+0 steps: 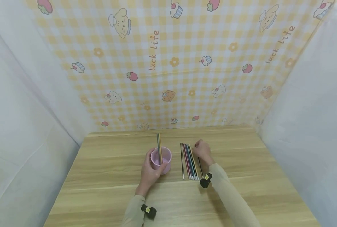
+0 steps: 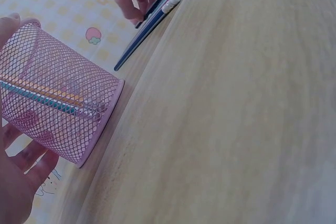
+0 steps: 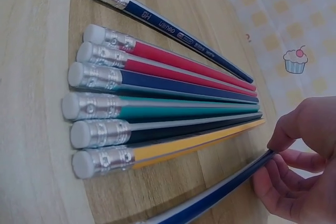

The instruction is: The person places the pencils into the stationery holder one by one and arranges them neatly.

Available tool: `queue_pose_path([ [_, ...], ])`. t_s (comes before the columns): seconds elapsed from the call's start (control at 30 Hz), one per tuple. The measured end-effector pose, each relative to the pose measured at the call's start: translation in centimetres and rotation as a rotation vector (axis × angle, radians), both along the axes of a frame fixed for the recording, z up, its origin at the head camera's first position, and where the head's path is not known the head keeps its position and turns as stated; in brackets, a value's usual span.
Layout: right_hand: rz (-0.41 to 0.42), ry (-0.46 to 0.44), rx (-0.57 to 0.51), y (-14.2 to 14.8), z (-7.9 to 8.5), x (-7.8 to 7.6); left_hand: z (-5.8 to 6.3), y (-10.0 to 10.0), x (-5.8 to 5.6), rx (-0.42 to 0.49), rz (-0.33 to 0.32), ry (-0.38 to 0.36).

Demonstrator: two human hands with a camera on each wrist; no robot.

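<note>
My left hand grips a pink mesh pen cup, fingers round its side and thumb at the rim. Pencils lean inside that cup, an orange one and a teal one showing through the mesh in the left wrist view. Further right, my right hand pinches a dark blue pencil by its far tip; its eraser end runs out of the right wrist view. Beside it lies a row of pencils in red, blue, teal, black and yellow, white erasers toward me. One dark blue pencil lies slightly apart on the cup side.
The wooden table meets a yellow checked cloth at its back edge. White sheets hang on the left and right. The pencil row lies between the cup and my right hand.
</note>
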State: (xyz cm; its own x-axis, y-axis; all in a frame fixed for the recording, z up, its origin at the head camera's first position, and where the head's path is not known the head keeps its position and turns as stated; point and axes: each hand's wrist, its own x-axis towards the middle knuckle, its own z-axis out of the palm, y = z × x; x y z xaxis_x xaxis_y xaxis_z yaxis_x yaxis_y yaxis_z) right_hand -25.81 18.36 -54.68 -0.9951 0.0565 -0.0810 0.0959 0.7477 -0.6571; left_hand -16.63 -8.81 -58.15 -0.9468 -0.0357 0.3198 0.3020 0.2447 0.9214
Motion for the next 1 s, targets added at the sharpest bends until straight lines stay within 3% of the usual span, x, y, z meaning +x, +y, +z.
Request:
queue_pose_path([
  [0.33,-0.021,0.042,-0.120,-0.1,0.9,-0.1,0.1,0.0,0.2,0.001,0.005,0.016],
  [0.57,-0.044,0.084,-0.143,-0.6,1.7,0.0,0.2,0.0,0.2,0.035,-0.001,0.034],
  [1.0,-0.044,0.165,-0.251,-2.5,3.9,0.3,0.2,-0.1,0.2,-0.029,0.015,-0.001],
])
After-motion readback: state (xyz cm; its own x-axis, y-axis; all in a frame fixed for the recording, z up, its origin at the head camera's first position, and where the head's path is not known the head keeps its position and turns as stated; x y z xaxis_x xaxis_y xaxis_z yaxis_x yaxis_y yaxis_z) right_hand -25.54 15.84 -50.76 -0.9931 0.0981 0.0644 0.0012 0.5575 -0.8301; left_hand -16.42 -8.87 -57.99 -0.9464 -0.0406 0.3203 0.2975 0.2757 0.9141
